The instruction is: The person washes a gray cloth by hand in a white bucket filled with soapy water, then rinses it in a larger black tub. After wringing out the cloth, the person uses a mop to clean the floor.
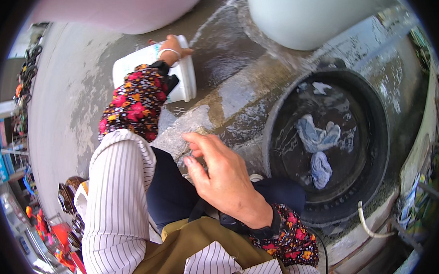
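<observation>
My left hand (172, 50), with a white bracelet at the wrist, reaches out to the upper left and lies on the rim of a white plastic bucket (191, 70) that is tipped on its side. Whether the fingers grip the rim is hard to tell. In front of my body, my right hand (221, 177) is held in the air with thumb and fingers apart and nothing in it. To its right stands a round black tub (382, 130) of water. Wet grey-blue cloth pieces (316, 134), which look like gloves, and a bunched one (321, 170) lie in the water.
A pink tub (137, 12) and a large whitish tub (302, 19) stand beyond the bucket. Water runs over the wet concrete ground (223, 67) between them. A pale hose end (370, 229) curves by the black tub. Parked vehicles and red things line the far left.
</observation>
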Motion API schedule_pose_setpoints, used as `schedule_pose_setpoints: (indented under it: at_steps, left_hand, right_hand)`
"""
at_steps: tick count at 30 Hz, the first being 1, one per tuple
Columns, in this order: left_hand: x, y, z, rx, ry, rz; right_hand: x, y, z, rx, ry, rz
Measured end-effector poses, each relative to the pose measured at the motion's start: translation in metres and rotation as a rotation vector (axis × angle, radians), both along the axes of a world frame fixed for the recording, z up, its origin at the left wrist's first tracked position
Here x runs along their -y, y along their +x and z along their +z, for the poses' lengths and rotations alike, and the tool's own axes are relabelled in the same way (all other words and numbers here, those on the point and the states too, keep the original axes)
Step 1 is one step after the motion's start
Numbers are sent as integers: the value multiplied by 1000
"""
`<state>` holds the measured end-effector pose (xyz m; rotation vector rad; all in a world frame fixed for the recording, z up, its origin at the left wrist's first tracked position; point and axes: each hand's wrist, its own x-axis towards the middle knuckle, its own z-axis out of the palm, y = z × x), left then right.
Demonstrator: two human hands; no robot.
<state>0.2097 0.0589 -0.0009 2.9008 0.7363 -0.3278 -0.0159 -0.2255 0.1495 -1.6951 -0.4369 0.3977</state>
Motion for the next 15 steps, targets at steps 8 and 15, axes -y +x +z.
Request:
schedule_pose_setpoints:
  at_steps: [8, 15]
  left_hand:
    - [50, -33, -4, 53, 13, -192]
    - [72, -45, -5, -5, 23, -290]
  right_hand:
    - [-4, -3, 3, -40, 19, 67]
    - [-4, -7, 1, -28, -1, 69]
